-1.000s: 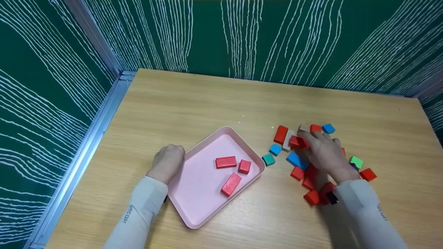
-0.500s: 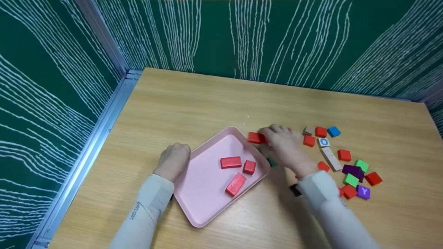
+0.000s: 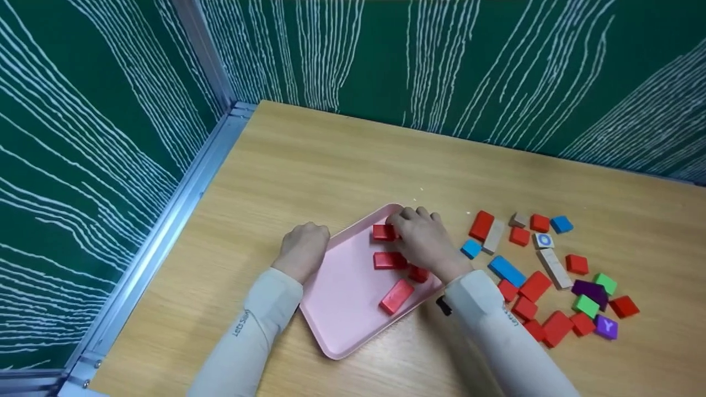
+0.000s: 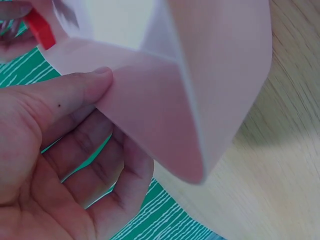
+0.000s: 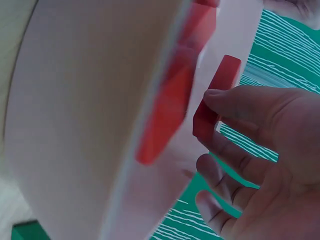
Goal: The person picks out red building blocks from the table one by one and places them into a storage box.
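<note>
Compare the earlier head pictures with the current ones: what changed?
The right hand carried a pinched red rectangular block leftward from the scattered blocks to over the pink tray. Nothing has been let go. Unchanged: the left hand grips the tray's edge, and three other red blocks lie inside.

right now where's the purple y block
In the head view, the purple Y block lies at right, beside a red block and just below the nearer green block.
</note>
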`<state>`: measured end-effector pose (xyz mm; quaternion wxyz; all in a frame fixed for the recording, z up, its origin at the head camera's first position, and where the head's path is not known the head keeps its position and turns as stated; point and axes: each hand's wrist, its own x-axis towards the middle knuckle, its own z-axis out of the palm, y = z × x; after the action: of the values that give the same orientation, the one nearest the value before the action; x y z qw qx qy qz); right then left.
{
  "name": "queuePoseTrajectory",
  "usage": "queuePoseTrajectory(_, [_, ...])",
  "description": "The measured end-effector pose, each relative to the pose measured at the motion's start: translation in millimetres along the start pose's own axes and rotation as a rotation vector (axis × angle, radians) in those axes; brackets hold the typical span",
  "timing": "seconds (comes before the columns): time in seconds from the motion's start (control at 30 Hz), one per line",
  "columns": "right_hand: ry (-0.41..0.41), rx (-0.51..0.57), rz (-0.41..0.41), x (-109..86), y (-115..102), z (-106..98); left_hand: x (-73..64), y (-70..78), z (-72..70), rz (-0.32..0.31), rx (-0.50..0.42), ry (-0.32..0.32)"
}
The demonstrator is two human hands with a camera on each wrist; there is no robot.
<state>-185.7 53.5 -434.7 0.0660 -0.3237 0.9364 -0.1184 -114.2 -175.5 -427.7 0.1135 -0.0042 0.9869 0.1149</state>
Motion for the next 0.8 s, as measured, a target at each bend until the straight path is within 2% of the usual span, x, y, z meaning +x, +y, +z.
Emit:
queuePoseTrajectory(0.17, [-0.017,-0.071,0.010,0.7,1,4,0.9,3.0,0.4,0.013,-0.025,0.009])
queuePoseTrajectory(0.3, [-0.032,-0.078,0.017,-0.3,2,3,1.8,3.8,0.5,0.017,-0.019,0.007])
queuePoseTrajectory(0.63, [0.055,0.057,0.012,-4.4,17,-8,-1.5,-0.3,1.7,0.054,-0.006,0.056])
queuePoseTrajectory(0.8, [0.071,0.107,0.049,-9.1,33,-15,-2.5,-3.0,2.3,0.035,0.000,0.055])
